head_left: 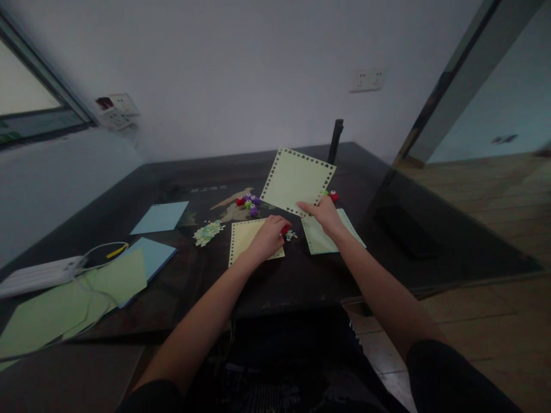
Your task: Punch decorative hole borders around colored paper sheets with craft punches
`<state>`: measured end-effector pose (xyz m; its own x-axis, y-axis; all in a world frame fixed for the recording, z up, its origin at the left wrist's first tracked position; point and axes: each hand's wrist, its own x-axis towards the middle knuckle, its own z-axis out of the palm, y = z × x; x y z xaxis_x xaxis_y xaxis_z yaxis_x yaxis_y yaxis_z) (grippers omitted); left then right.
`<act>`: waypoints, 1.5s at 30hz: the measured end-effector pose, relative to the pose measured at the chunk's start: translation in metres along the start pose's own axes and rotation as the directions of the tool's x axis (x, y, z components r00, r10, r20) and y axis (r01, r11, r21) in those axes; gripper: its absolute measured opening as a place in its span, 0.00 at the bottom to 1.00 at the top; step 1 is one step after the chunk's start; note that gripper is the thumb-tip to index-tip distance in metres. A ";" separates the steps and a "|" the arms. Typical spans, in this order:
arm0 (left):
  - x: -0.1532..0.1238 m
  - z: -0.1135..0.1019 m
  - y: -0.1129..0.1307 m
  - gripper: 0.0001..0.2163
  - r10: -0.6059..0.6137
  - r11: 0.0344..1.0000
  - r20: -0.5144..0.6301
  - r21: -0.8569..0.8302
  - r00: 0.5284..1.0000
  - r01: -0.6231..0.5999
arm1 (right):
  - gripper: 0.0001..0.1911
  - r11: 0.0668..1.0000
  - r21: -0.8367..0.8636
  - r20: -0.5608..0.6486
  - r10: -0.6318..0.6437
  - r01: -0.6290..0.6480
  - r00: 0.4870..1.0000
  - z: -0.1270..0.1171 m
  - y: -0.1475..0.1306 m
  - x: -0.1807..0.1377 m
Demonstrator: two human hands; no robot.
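My right hand (325, 214) pinches the lower corner of a pale green paper sheet (296, 179) with punched heart holes round its edge and holds it tilted up above the table. My left hand (270, 234) is closed over a small red punch (285, 229), resting on a second punched yellow-green sheet (248, 239) that lies flat. A third green sheet (327, 234) lies under my right wrist. Paper confetti (208, 232) is scattered to the left of the flat sheet.
A cluster of small red, purple and green punches (248, 203) sits mid-table on the dark glass table (172, 178). Blue sheets (160, 217) and green sheets (81, 298) lie at the left with a white power strip (38, 274). A dark upright object (335, 140) stands behind.
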<state>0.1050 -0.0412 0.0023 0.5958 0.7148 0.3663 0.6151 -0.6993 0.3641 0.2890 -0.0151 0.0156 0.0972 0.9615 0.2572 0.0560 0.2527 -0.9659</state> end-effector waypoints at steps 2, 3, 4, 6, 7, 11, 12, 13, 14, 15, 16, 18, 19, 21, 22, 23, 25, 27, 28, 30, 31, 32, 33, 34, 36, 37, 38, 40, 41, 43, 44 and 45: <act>0.000 0.000 0.000 0.20 0.005 1.000 0.001 0.001 1.000 -0.005 | 0.21 1.000 -0.012 -0.001 -0.003 0.003 1.000 0.000 0.001 0.000; 0.000 0.000 0.000 0.21 0.008 1.000 0.001 -0.001 1.000 -0.008 | 0.21 1.000 -0.012 -0.002 -0.003 0.003 1.000 0.000 0.001 0.000; 0.000 0.000 0.000 0.21 0.012 1.000 0.001 -0.005 1.000 -0.012 | 0.21 1.000 -0.007 -0.001 -0.002 0.002 1.000 0.000 0.001 0.000; 0.000 0.000 0.001 0.22 0.013 1.000 0.004 -0.018 1.000 -0.013 | 0.20 1.000 0.004 0.002 -0.002 0.002 1.000 0.000 0.000 0.000; 0.000 0.000 0.001 0.22 0.009 1.000 0.006 -0.027 1.000 -0.008 | 0.19 1.000 0.006 0.003 -0.003 0.003 1.000 0.000 0.000 0.000; 0.000 0.000 0.002 0.22 -0.025 0.997 -0.011 -0.072 1.000 0.025 | 0.20 1.000 -0.007 0.007 -0.005 0.005 1.000 -0.001 0.002 0.002; 0.000 0.000 0.002 0.21 -0.031 0.996 -0.019 -0.090 0.999 0.029 | 0.20 1.000 -0.014 0.008 -0.004 0.004 1.000 -0.001 0.003 0.002; 0.000 0.000 0.002 0.20 -0.037 0.993 -0.027 -0.109 0.999 0.034 | 0.19 1.000 -0.019 0.008 0.001 -0.001 1.000 -0.001 0.004 0.003; 0.000 0.000 0.002 0.18 -0.044 0.991 -0.036 -0.129 0.998 0.039 | 0.19 1.000 -0.019 0.006 0.008 -0.008 1.000 -0.001 0.004 0.003; 0.000 0.000 0.002 0.17 -0.050 0.988 -0.042 -0.148 0.998 0.044 | 0.19 1.000 -0.014 0.003 0.012 -0.012 1.000 -0.001 0.005 0.004; 0.000 0.000 0.002 0.16 -0.057 0.985 -0.047 -0.168 0.997 0.049 | 0.19 1.000 -0.005 -0.001 0.010 -0.010 1.000 -0.001 0.006 0.004; 0.000 0.000 0.002 0.15 -0.079 0.975 -0.050 -0.210 0.996 0.067 | 0.18 1.000 0.014 -0.018 -0.011 0.011 1.000 -0.001 0.005 0.005; 0.000 0.000 0.001 0.15 -0.098 0.969 -0.050 -0.232 0.994 0.083 | 0.18 0.999 0.023 -0.032 -0.027 0.028 0.999 -0.002 0.003 0.005; 0.000 0.001 0.001 0.15 -0.147 0.954 -0.049 -0.272 0.988 0.128 | 0.17 0.998 0.051 -0.078 -0.044 0.048 0.996 -0.006 -0.003 0.005; 0.000 0.001 0.000 0.15 -0.175 0.944 -0.048 -0.293 0.983 0.153 | 0.17 0.996 0.073 -0.111 -0.044 0.053 0.993 -0.009 -0.007 0.005; 0.000 0.002 -0.001 0.14 -0.200 0.932 -0.048 -0.317 0.979 0.175 | 0.17 0.993 0.097 -0.147 -0.045 0.060 0.988 -0.013 -0.012 0.005; 0.001 0.003 -0.002 0.13 -0.244 0.899 -0.052 -0.387 0.968 0.206 | 0.17 0.988 0.131 -0.220 -0.054 0.085 0.974 -0.024 -0.023 0.003; 0.003 0.003 -0.003 0.13 -0.292 0.843 -0.050 -0.486 0.955 0.232 | 0.18 0.983 0.127 -0.263 -0.094 0.131 0.960 -0.036 -0.033 0.000; 0.003 0.003 -0.003 0.13 -0.317 0.805 -0.039 -0.540 0.948 0.247 | 0.18 0.981 0.120 -0.271 -0.118 0.156 0.955 -0.043 -0.037 -0.002; 0.005 0.001 -0.002 0.14 -0.369 0.715 0.000 -0.639 0.930 0.284 | 0.20 0.975 0.115 -0.279 -0.152 0.190 0.948 -0.057 -0.042 -0.005; 0.006 0.000 -0.002 0.14 -0.390 0.672 0.021 -0.677 0.920 0.300 | 0.21 0.975 0.117 -0.283 -0.150 0.190 0.947 -0.064 -0.042 -0.006; 0.007 -0.001 -0.001 0.15 -0.408 0.635 0.037 -0.707 0.912 0.312 | 0.22 0.976 0.122 -0.288 -0.138 0.179 0.948 -0.072 -0.041 -0.007; 0.009 -0.002 0.000 0.16 -0.421 0.608 0.048 -0.726 0.906 0.321 | 0.22 0.979 0.127 -0.296 -0.117 0.161 0.948 -0.080 -0.039 -0.007; 0.010 -0.003 0.001 0.16 -0.430 0.591 0.053 -0.738 0.901 0.326 | 0.22 0.982 0.129 -0.307 -0.096 0.141 0.947 -0.088 -0.035 -0.008; 0.013 -0.004 0.002 0.16 -0.427 0.581 0.068 -0.743 0.901 0.332 | 0.21 0.985 0.132 -0.333 -0.060 0.110 0.941 -0.102 -0.025 -0.010; 0.016 -0.004 0.002 0.16 -0.420 0.584 0.080 -0.739 0.904 0.336 | 0.19 0.987 0.133 -0.347 -0.042 0.094 0.937 -0.109 -0.019 -0.012; 0.019 -0.003 0.002 0.16 -0.411 0.591 0.091 -0.731 0.907 0.341 | 0.18 0.987 0.142 -0.361 -0.021 0.077 0.932 -0.114 -0.012 -0.014; 0.027 -0.001 0.000 0.15 -0.394 0.620 0.107 -0.701 0.913 0.351 | 0.17 0.985 0.169 -0.384 0.031 0.037 0.923 -0.121 -0.001 -0.018; 0.033 0.002 -0.001 0.15 -0.392 0.638 0.113 -0.681 0.913 0.358 | 0.17 0.983 0.183 -0.391 0.054 0.020 0.919 -0.123 0.004 -0.020; 0.048 0.007 -0.003 0.15 -0.397 0.673 0.124 -0.635 0.909 0.380 | 0.16 0.979 0.204 -0.403 0.078 0.006 0.912 -0.124 0.011 -0.022; 0.056 0.011 -0.004 0.14 -0.392 0.695 0.128 -0.608 0.911 0.384 | 0.16 0.978 0.209 -0.407 0.078 0.009 0.910 -0.124 0.013 -0.023; 0.065 0.015 -0.005 0.14 -0.381 0.723 0.126 -0.577 0.916 0.381 | 0.17 0.977 0.212 -0.408 0.075 0.014 0.910 -0.123 0.013 -0.023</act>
<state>0.1482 0.0085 0.0114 0.3762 0.9223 0.0882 0.3733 -0.2380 0.8967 0.4102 -0.0469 0.0003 0.4976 0.8499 0.1733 -0.1544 0.2834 -0.9465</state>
